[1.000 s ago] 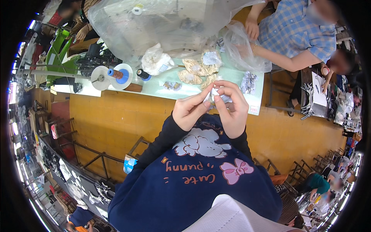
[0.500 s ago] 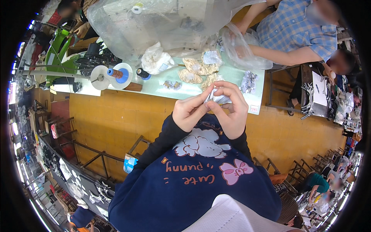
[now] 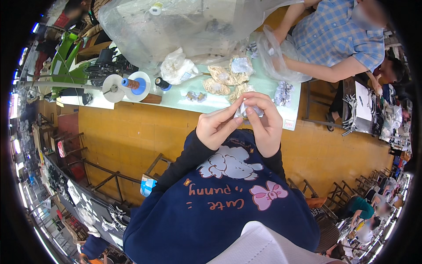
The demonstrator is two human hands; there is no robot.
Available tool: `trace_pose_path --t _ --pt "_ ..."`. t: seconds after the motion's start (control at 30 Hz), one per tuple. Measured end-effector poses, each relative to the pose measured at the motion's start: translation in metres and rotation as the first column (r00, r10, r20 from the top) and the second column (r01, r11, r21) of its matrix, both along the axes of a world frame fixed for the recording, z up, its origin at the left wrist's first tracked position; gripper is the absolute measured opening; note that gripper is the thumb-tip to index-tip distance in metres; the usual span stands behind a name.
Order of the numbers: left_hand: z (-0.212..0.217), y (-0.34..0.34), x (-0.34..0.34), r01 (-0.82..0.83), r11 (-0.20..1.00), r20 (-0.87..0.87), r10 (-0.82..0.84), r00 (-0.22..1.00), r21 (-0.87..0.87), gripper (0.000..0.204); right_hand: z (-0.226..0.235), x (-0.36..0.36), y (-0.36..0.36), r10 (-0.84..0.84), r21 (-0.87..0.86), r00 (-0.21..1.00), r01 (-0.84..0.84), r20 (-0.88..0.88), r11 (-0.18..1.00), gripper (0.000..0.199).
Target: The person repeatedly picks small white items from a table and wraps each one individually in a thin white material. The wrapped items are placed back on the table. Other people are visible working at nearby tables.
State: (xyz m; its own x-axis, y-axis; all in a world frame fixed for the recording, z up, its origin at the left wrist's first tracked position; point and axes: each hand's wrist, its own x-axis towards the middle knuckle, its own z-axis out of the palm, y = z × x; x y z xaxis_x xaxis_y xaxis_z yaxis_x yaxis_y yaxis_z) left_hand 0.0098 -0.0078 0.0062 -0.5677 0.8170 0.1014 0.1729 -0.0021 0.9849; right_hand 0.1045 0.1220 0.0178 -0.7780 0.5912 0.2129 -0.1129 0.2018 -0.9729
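Both hands meet in front of my chest at the table's near edge, closed on a small bundle of thin white pieces. My left hand pinches its left side between thumb and fingertips. On the right side, my right hand curls its fingers over the bundle, the thumb pressed on it. Fingers cover much of the bundle; whether the pieces are paper or cloth is unclear. Just beyond lie several cream cloth bundles, one topped by a pale packet. A bundle of whitish-grey pieces lies right of my hands.
On the pale green table are a white plastic bag, a black thread spool and a large reel with brown thread. Clear plastic sheeting covers the far side. Across, a person in a checked shirt handles a clear bag.
My right thumb has shifted up onto the white bundle, and more of the bundle shows. The person across has moved the clear bag slightly to the right.
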Motion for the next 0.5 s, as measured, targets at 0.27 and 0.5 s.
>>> trace_pose_path --t 0.27,0.5 --pt "0.001 0.007 0.000 0.002 0.990 0.197 -0.031 0.980 0.144 0.069 -0.003 0.001 0.002 0.020 0.010 1.000 -0.020 0.006 1.000 0.014" --pt "-0.004 0.007 0.000 -0.051 0.997 0.252 0.035 0.967 0.059 0.076 -0.014 0.000 0.004 0.093 0.059 0.996 -0.093 0.010 0.994 0.014"
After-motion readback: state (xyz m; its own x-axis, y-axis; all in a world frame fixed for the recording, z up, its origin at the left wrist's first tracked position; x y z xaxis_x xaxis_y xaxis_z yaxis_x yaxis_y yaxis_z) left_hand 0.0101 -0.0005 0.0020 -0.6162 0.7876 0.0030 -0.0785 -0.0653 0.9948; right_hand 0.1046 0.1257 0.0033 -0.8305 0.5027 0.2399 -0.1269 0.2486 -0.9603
